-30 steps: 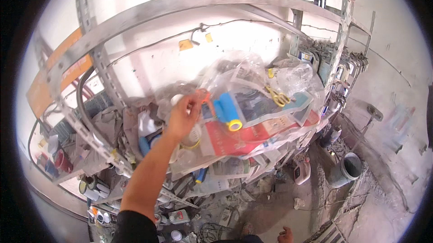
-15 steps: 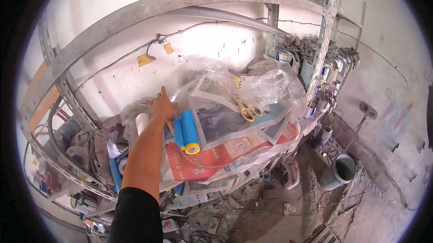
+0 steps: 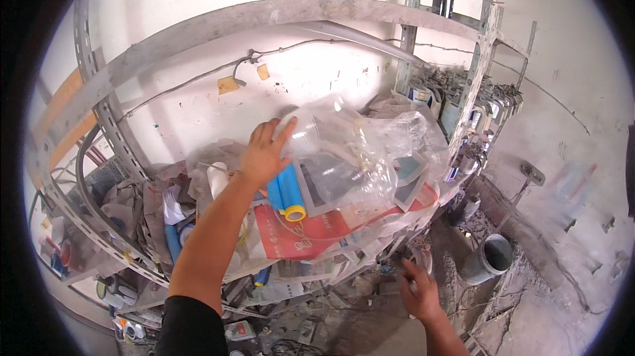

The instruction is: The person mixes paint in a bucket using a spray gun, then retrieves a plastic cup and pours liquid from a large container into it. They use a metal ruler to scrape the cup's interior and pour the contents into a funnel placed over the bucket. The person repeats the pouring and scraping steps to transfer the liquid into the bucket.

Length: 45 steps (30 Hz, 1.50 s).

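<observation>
My left hand (image 3: 266,152) reaches over the shelf, closed on the ridged end of a bulky clear plastic container (image 3: 340,151). The container lies tilted across the newspapers, and the scissors seen earlier are hidden behind it. Just below my left fingers is a blue roll of film with a yellow end (image 3: 286,192), resting on a red newspaper sheet (image 3: 301,234). My right hand (image 3: 420,292) is low at the right, in front of the shelf edge. Its fingers are apart and partly bent, and I see nothing held in it.
A grey metal shelf frame (image 3: 264,15) crosses above the shelf. Crumpled plastic sheeting (image 3: 410,128) lies at the back right. Paint-stained cans (image 3: 423,91) hang at the right end. A grey bucket (image 3: 489,260) stands on the floor, with a blue roll (image 3: 172,243) at the shelf's left.
My left hand has moved right and taken hold of the clear plastic container, which has shifted right and toward me over the scissors. My right hand has come into view from below.
</observation>
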Each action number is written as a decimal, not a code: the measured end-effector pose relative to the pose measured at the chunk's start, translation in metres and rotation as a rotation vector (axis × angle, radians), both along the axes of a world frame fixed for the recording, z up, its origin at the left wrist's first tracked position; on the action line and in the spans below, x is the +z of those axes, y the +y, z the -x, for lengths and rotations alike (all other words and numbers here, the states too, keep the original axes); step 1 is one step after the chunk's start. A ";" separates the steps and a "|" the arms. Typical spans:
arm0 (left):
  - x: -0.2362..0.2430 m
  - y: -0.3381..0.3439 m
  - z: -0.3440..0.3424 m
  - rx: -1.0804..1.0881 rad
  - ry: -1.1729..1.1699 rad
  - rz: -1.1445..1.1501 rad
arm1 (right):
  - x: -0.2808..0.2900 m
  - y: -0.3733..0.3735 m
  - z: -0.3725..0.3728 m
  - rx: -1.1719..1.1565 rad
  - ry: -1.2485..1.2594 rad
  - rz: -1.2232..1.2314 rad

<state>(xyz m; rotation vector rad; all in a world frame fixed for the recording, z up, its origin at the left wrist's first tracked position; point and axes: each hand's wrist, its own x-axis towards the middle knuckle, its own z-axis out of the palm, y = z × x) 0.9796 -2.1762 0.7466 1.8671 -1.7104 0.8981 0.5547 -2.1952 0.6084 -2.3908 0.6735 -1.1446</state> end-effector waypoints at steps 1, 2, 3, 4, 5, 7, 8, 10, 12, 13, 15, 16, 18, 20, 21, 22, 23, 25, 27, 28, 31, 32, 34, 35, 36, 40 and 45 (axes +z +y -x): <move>0.002 0.009 0.006 0.008 -0.034 -0.033 | 0.034 -0.002 -0.031 0.132 -0.069 0.110; 0.000 0.007 0.018 -0.007 -0.060 -0.061 | 0.064 -0.002 -0.054 0.189 -0.120 0.195; 0.000 0.007 0.031 -0.039 -0.062 -0.074 | 0.087 -0.005 -0.075 0.248 -0.171 0.278; 0.004 0.021 0.037 -0.039 -0.076 -0.091 | 0.105 -0.006 -0.102 0.272 -0.185 0.232; 0.007 0.028 0.047 -0.059 -0.083 -0.102 | 0.122 -0.006 -0.120 0.279 -0.188 0.192; 0.015 0.037 0.068 -0.077 -0.120 -0.064 | 0.136 -0.017 -0.154 0.147 -0.323 0.162; 0.016 0.038 0.075 -0.088 -0.137 -0.048 | 0.139 -0.024 -0.162 0.133 -0.345 0.167; 0.016 0.046 0.080 -0.098 -0.141 -0.092 | 0.144 -0.028 -0.175 0.121 -0.393 0.172; 0.018 0.056 0.081 -0.087 -0.151 -0.114 | 0.148 -0.023 -0.177 0.198 -0.317 -0.046; 0.018 0.061 0.081 -0.080 -0.160 -0.113 | 0.150 -0.021 -0.178 0.232 -0.276 -0.155; 0.018 0.069 0.081 -0.055 -0.186 -0.115 | 0.149 -0.017 -0.181 0.266 -0.286 -0.169; 0.018 0.073 0.081 -0.036 -0.205 -0.117 | 0.148 -0.016 -0.182 0.281 -0.290 -0.175; 0.020 0.078 0.083 -0.009 -0.226 -0.129 | 0.145 -0.015 -0.183 0.294 -0.343 -0.175; 0.022 0.084 0.086 0.010 -0.229 -0.147 | 0.145 -0.013 -0.182 0.284 -0.369 -0.179; 0.022 0.085 0.088 0.010 -0.234 -0.131 | 0.147 -0.010 -0.179 0.267 -0.370 -0.182; 0.022 0.085 0.090 0.010 -0.240 -0.117 | 0.148 -0.008 -0.178 0.249 -0.373 -0.185; 0.022 0.084 0.091 0.008 -0.247 -0.102 | 0.148 -0.009 -0.176 0.212 -0.410 -0.102; 0.022 0.082 0.090 0.071 -0.249 -0.103 | 0.149 -0.016 -0.172 0.140 -0.482 0.061; 0.022 0.075 0.087 0.140 -0.159 -0.124 | 0.165 -0.025 -0.146 -0.038 -0.513 0.259; 0.023 0.075 0.081 0.192 -0.073 -0.149 | 0.174 -0.025 -0.130 -0.098 -0.577 0.306; 0.026 0.068 0.041 0.300 0.269 -0.116 | 0.182 -0.029 -0.097 -0.146 -0.771 0.342; 0.030 0.072 0.024 0.344 0.389 -0.082 | 0.182 -0.020 -0.096 -0.127 -0.769 0.313; 0.026 0.047 0.007 0.394 0.497 0.042 | 0.177 -0.011 -0.074 -0.150 -0.731 0.298; 0.022 0.038 0.002 0.420 0.550 0.102 | 0.166 -0.013 -0.068 -0.126 -0.692 0.310; 0.016 0.034 -0.003 0.428 0.490 0.130 | 0.152 -0.016 -0.064 -0.100 -0.654 0.320; 0.016 0.062 0.035 -0.012 0.882 0.184 | 0.112 -0.008 -0.050 -0.074 -0.381 0.277; -0.044 0.190 0.111 -0.499 1.081 -0.271 | 0.076 0.040 -0.064 0.239 -0.078 0.229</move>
